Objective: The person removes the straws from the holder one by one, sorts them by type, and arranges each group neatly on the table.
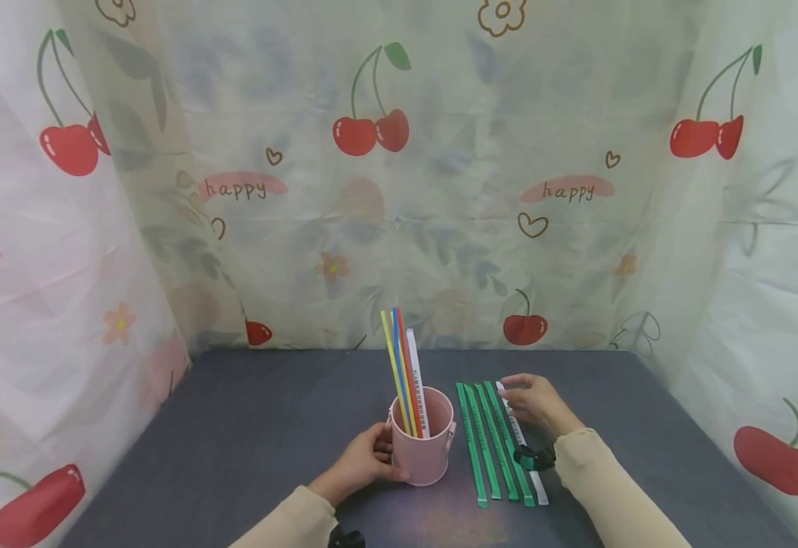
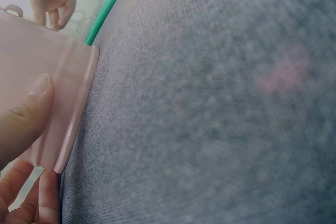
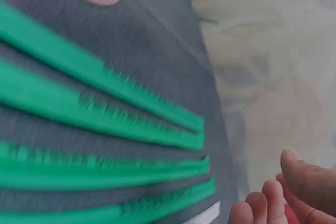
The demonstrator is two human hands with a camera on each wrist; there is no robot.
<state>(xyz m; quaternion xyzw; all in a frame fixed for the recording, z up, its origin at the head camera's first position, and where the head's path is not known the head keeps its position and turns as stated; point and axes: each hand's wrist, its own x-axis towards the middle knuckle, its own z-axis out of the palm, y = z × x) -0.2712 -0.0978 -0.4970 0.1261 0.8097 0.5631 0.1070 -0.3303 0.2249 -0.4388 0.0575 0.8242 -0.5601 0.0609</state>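
My left hand [image 1: 365, 460] grips a small pink bucket [image 1: 422, 460] from its left side, thumb [image 2: 31, 111] in front and fingers by the base. Yellow sticks [image 1: 391, 346], a blue stick [image 1: 400, 365], a red stick [image 1: 408, 367] and a white printed stick [image 1: 416, 373] lean in the bucket. Right of it, several long green wrapped sticks [image 1: 496, 441] lie side by side. A white printed stick [image 1: 538, 487] lies along their right side. Over its far end hovers my right hand [image 1: 539, 403], thumb and fingers apart and nothing between them.
The dark grey cloth [image 1: 289, 426] covers the tabletop. Behind it and at both sides hang pale curtains [image 1: 433, 228] with cherries and flowers. Wrist straps [image 1: 534, 457] with cameras sit over the beige sleeves [image 1: 618, 487].
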